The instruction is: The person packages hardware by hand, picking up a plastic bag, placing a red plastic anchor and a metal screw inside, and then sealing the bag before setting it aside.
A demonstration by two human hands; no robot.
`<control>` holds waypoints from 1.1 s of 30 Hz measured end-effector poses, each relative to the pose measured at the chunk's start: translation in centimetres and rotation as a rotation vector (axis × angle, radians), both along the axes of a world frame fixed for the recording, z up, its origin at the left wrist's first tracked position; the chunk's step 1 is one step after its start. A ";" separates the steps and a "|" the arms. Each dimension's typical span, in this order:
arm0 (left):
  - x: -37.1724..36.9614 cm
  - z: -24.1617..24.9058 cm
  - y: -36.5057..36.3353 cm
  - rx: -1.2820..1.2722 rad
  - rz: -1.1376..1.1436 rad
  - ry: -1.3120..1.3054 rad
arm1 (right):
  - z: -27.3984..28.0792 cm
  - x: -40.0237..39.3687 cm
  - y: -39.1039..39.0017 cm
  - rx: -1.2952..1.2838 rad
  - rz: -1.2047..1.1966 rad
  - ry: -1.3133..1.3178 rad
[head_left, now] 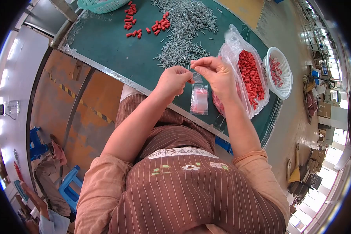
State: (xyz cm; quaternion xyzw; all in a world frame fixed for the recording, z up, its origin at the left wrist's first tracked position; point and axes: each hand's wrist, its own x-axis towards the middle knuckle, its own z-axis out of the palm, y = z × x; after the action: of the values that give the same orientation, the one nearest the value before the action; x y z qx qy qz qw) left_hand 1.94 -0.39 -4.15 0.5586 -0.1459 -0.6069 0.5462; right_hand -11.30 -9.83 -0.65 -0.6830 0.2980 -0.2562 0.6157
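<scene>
My left hand [174, 82] is closed in a pinch. A small clear plastic bag [197, 78] shows right at its fingertips and seems to be held by them. My right hand [219, 76] faces it, thumb and index finger pressed together; whatever is between them is too small to make out. Just below the hands, a filled clear zip bag [199, 100] with red pieces inside lies on the green table. Beyond my fingers spreads a large pile of grey metal pins [183, 48]. To the right of my right hand stands an open plastic sack of red sleeves [252, 74].
Loose red sleeves [160, 26] lie on the green table [105, 46] at the far left. A green basket [101, 5] sits at the back corner. A white basket [284, 80] with red pieces is at the right edge. Another person [46, 210] and a blue stool [71, 185] are lower left.
</scene>
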 end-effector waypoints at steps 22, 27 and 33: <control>2.1 1.0 0.5 -0.006 0.003 0.296 | -1.3 -2.8 0.2 0.369 0.116 0.098; 2.1 0.4 0.3 -0.012 -0.016 0.365 | -1.0 -3.2 0.4 0.276 0.079 0.071; 2.1 -0.1 0.3 -0.012 -0.020 0.431 | -0.3 -3.9 0.5 0.241 0.079 0.059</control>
State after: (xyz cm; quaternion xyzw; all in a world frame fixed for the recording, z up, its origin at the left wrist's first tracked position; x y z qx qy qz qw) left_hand 4.00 -0.11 -4.28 0.4111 -0.0351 -0.7169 0.5620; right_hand -15.15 -9.36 -0.96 -0.6224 0.3175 -0.1741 0.6939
